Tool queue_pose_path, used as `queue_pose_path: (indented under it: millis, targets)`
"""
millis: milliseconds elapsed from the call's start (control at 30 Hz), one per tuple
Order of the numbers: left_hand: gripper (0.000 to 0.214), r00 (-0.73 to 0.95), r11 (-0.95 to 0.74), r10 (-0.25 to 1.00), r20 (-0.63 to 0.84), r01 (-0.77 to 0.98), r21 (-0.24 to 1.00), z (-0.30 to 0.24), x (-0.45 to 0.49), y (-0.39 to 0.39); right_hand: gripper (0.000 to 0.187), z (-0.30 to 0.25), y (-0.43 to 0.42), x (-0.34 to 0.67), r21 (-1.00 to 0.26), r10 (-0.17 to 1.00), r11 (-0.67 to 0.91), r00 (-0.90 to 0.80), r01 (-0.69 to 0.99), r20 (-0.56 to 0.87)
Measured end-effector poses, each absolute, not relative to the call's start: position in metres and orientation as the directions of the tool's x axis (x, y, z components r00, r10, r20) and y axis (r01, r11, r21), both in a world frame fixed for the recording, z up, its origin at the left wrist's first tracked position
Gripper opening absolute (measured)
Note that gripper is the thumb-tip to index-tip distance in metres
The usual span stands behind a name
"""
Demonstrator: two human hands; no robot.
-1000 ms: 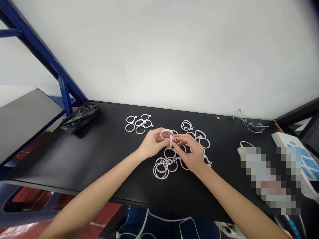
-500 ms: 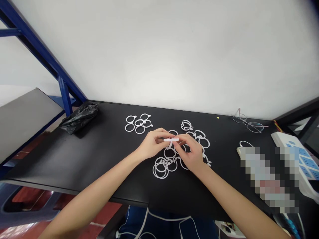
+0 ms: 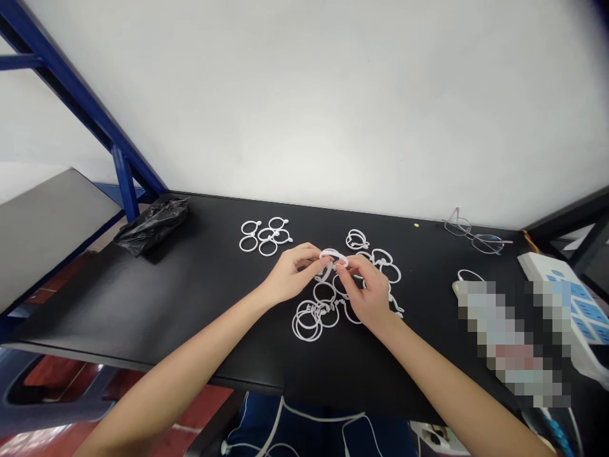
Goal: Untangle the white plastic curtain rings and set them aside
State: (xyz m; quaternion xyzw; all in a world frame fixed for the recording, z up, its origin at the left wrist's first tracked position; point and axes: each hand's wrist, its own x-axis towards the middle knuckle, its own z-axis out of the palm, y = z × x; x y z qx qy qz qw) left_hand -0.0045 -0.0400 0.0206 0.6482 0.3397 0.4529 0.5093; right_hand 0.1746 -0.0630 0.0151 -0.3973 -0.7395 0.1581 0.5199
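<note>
A wide matte black tabletop (image 3: pixel 190 298) fills the room in front of the pale wall; a slanted blue steel frame (image 3: pixel 124 184) rises past its far left corner, with a flat grey board (image 3: pixel 47 222) beside it; a crumpled black plastic bag (image 3: pixel 151 226) lies at the tabletop's far left edge; a white power strip with blue sockets (image 3: pixel 571 295) sits at the right edge; the person's left hand (image 3: pixel 290 277) and right hand (image 3: pixel 368 293) meet above the middle of the tabletop, bare forearms reaching in from the near edge; a loose heap of thin white plastic rings (image 3: pixel 311 318) lies just below and between the hands, more of them spread beyond the right hand (image 3: pixel 387 270), and a separate small cluster of white rings (image 3: pixel 264 236) rests well apart to the far left; a pair of thin wire-rimmed glasses (image 3: pixel 476 238) lies near the far right; the single white plastic ring (image 3: pixel 334 256) is held up off the tabletop between both hands, the left fingers pinching its left side and the right fingers pinching its right side, a short white tail hanging under it
</note>
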Motion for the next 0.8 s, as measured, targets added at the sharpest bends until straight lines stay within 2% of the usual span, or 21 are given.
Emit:
queue_pose_path:
  millis: [200, 333, 467, 567, 667, 700, 800]
  targets:
    - [0.023, 0.370, -0.301, 0.888, 0.274, 0.015, 0.954, 0.021, -0.004, -0.040, 0.010, 0.016, -0.065, 0.173, -0.696, 0.796, 0.588, -0.140, 0.412, 0.589]
    - [0.023, 0.391, -0.250, 0.894, 0.217, 0.035, 0.968, 0.025, -0.006, -0.041, 0.008, 0.013, -0.066, 0.174, -0.738, 0.824, 0.549, -0.103, 0.391, 0.558]
    - [0.020, 0.439, -0.230, 0.876, 0.201, 0.013, 0.973, 0.029, -0.007, -0.043, 0.016, 0.013, -0.066, 0.174, -0.885, 0.906, 0.424, -0.068, 0.191, 0.419]
    - [0.026, 0.458, -0.227, 0.863, 0.212, -0.023, 0.974, 0.030, -0.006, -0.046, 0.020, 0.016, -0.065, 0.174, -0.958, 0.949, 0.286, -0.143, 0.025, 0.280]
    - [0.054, 0.526, -0.198, 0.826, 0.204, -0.069, 0.978, 0.032, -0.005, -0.048, 0.024, 0.018, -0.065, 0.175, -0.986, 0.937, 0.166, -0.309, -0.023, 0.165]
    - [0.055, 0.567, -0.188, 0.800, 0.194, -0.070, 0.980, 0.032, -0.006, -0.049, 0.025, 0.017, -0.066, 0.175, -0.991, 0.924, 0.134, -0.359, -0.022, 0.133]
    - [0.039, 0.625, -0.208, 0.760, 0.179, -0.027, 0.978, 0.035, -0.007, -0.048, 0.031, 0.017, -0.067, 0.174, -0.998, 0.900, 0.068, -0.432, -0.009, 0.066]
